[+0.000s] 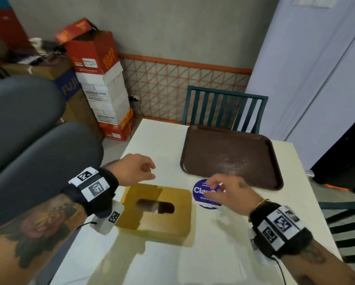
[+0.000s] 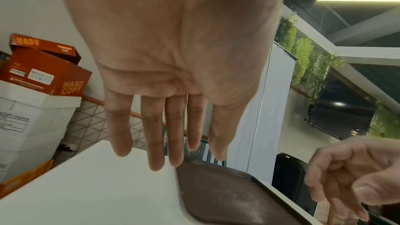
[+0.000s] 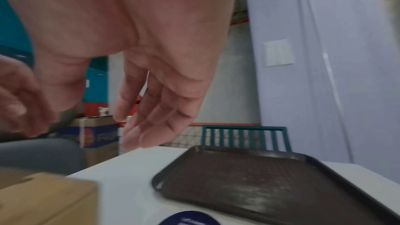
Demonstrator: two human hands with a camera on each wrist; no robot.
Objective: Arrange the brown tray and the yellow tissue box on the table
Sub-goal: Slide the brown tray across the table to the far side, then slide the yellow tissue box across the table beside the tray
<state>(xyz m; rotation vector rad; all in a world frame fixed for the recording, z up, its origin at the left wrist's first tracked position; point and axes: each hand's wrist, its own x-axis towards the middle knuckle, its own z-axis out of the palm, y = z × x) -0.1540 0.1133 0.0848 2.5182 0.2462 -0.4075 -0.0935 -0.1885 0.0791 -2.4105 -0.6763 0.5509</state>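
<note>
A white table [image 1: 162,260] carries everything here, and the places below are told from the brown tray [image 1: 230,155] that lies flat on its far right part. The tray holds nothing; its worn middle shows pale scuffs. Behind the tray stands a green slatted chair [image 1: 223,105], its back just past the table's edge.

The yellow tissue box [image 1: 158,210] sits on the table nearer than the tray and to its left, well clear of the tray's rim, with its oval slot facing up. A round purple sticker [image 1: 205,194] lies on the tabletop between the box and the tray's near edge, close to both.

The left hand [image 1: 134,168] hovers over the table left of the tray's near corner, above the box's far edge. In the left wrist view its fingers [image 2: 153,136] hang straight and slightly spread, gripping nothing. The right hand [image 1: 232,191] hovers just in front of the tray's near edge, over the sticker, fingers loosely bent and apart, holding nothing; I cannot tell whether its fingertips touch the sticker.

Left of the tray, beyond the table, cardboard boxes [image 1: 102,83] are stacked against the wall.
</note>
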